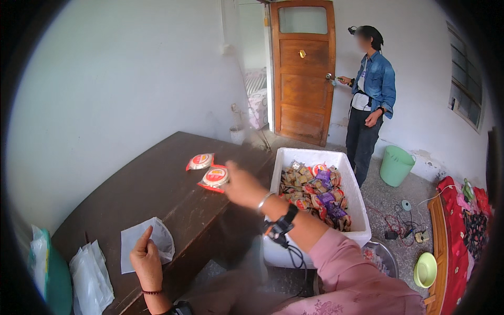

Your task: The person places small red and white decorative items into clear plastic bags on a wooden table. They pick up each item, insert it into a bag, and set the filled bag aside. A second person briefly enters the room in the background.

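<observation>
A flat, translucent plastic bag (163,240) lies on the dark wooden table (130,189). Over its lower part is my left hand (146,258), index finger extended; whether the other fingers pinch the bag is hidden. Farther along the table, my right hand (243,187), blurred, has its fingers at the right edge of a round cake in a red-and-clear wrapper (215,177) and appears to grip it. Just behind lies a second wrapped round cake (200,161). Right of the table, a white foam box (315,155) holds many small wrapped snacks (311,189), some in purple wrappers.
More plastic bags (89,275) and a green container (59,275) sit at the table's near left. A person (372,86) stands by the wooden door (303,90), hand at its handle. On the floor are a green bucket (395,167), cables (401,224), a metal basin (388,256) and a yellow-green basin (425,269).
</observation>
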Motion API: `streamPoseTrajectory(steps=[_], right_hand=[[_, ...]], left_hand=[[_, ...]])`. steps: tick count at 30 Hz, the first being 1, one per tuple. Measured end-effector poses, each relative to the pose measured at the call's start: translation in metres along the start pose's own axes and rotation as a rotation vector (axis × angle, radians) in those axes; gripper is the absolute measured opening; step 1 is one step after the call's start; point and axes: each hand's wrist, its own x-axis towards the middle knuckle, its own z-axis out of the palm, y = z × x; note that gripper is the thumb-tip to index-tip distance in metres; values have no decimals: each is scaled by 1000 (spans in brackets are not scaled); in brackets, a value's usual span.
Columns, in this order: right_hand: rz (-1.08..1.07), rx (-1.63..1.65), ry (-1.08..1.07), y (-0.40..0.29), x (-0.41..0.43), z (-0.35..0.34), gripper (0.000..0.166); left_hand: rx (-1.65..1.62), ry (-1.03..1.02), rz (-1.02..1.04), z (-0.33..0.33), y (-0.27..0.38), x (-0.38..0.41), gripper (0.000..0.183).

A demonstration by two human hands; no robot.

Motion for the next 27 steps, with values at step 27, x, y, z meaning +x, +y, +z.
streamPoseTrajectory(steps=[27], right_hand=[[184,-13,45,87,-1,-61,60]], left_hand=[[-26,37,62,4,-6,0,33]])
